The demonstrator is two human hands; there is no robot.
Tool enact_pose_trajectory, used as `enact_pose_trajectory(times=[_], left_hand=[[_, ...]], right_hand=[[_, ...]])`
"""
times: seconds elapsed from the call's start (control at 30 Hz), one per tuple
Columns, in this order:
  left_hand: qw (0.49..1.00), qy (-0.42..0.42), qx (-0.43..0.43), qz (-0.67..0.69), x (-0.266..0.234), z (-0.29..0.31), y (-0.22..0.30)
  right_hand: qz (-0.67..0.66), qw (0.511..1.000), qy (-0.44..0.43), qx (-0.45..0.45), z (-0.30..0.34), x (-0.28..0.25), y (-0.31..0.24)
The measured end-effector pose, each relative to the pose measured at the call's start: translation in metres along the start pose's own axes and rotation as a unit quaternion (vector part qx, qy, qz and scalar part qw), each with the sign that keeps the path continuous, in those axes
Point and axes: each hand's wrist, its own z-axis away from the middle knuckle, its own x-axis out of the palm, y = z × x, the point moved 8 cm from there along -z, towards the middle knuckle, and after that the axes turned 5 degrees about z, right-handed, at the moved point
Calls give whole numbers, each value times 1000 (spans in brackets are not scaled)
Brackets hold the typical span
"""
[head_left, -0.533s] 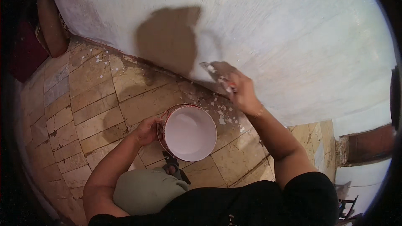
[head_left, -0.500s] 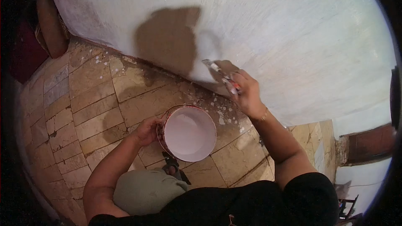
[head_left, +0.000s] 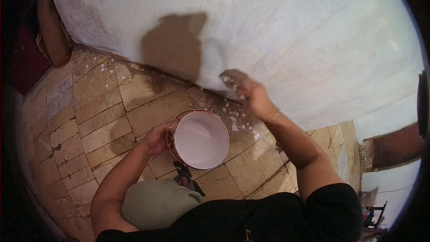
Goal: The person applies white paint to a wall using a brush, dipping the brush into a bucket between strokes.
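My left hand [head_left: 157, 139] is closed on the left side of a round bucket [head_left: 227, 135] and holds it above the floor. White paint [head_left: 200, 145] lies inside the bucket. Up and to the right of it, my right hand [head_left: 257, 99] is wrapped around a paintbrush [head_left: 231, 82], its head pointing up and left toward the lower part of the white wall [head_left: 291, 31]. Motion smears the brush and fingers a little. Whether the bristles touch the wall, I cannot tell.
Stone floor tiles [head_left: 101, 130] spread below, with white paint spatters [head_left: 235, 121] near the wall's foot. A brown upright piece [head_left: 54, 27] and a dark red object [head_left: 31, 62] stand at the far left. My sandalled foot [head_left: 183, 180] shows under the bucket.
My right hand and the brush have shifted slightly down and to the left. The bucket stays in my left hand, almost unmoved.
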Motion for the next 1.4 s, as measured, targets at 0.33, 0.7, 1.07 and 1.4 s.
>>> enact_pose_trajectory(times=[0.33, 0.7, 1.07, 1.4], left_hand=[[1000, 7, 11, -28, 8, 10, 6], [998, 20, 55, -32, 41, 16, 19], [997, 46, 21, -55, 24, 1, 14], [997, 52, 32, -52, -15, -3, 9]], right_hand=[[92, 995, -26, 26, 14, -73, -103], [-1, 991, 41, 131, 19, -112, -44], [99, 986, -83, 103, 76, -47, 0], [133, 980, 149, 18, -7, -226, -105]])
